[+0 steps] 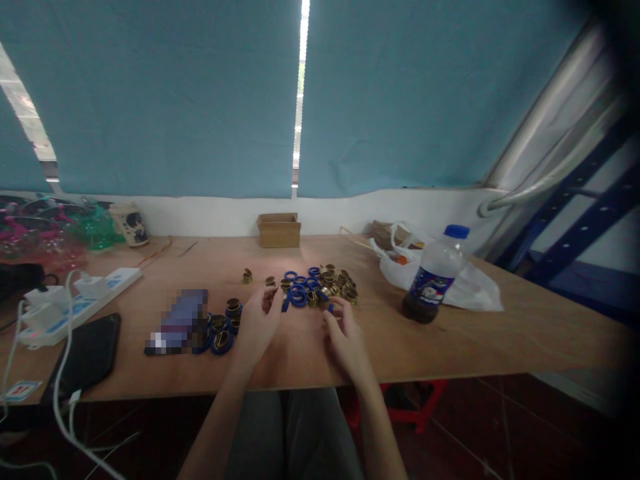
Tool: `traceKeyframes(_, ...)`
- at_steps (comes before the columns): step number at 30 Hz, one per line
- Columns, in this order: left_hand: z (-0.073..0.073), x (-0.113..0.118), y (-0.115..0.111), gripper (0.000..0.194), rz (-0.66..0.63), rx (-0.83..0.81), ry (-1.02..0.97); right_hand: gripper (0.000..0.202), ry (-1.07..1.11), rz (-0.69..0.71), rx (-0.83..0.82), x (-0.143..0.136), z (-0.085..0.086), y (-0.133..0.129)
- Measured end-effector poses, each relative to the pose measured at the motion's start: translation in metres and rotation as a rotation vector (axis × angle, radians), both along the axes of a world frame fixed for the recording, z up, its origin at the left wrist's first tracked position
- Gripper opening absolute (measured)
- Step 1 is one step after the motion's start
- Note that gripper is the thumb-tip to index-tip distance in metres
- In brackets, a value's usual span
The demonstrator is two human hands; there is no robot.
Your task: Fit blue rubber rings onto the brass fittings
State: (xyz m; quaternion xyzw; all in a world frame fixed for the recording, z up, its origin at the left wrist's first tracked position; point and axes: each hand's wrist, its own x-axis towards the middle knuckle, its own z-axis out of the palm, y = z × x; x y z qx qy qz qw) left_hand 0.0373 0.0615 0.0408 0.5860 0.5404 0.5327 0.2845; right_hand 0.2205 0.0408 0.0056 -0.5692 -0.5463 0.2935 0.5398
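dark-blue bottle label [430,287], possibly white lettering

Blue rings [299,297] lie bunched and overlapping on the desk [465,347]. Shiny gold pieces [345,285] with round tops heap against their right side, at mixed angles. Farther left, in a smaller cluster, some gold pieces sit within blue rings.

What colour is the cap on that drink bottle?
The cap is blue, as the head view shows.
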Motion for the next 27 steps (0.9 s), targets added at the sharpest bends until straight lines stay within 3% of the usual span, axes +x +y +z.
traceKeyframes(4,-0.01,0.005,-0.032,0.031,-0.162,-0.084,-0.355,0.031,0.215,0.045,0.083,-0.013,0.003,-0.008)
traceKeyframes(8,-0.019,0.013,-0.061,0.033,-0.238,-0.158,-0.675,0.025,0.412,0.065,0.151,-0.037,0.002,-0.024)
traceKeyframes(14,-0.027,0.028,-0.075,0.03,-0.282,-0.185,-1.042,0.019,0.705,0.206,0.192,-0.068,0.003,-0.045)
traceKeyframes(21,-0.032,0.03,-0.076,0.024,-0.286,-0.206,-1.215,0.018,0.675,0.197,0.212,-0.079,0.001,-0.05)
traceKeyframes(27,-0.025,0.026,-0.081,0.022,-0.298,-0.24,-1.258,0.024,0.557,0.152,0.208,-0.078,0.002,-0.055)
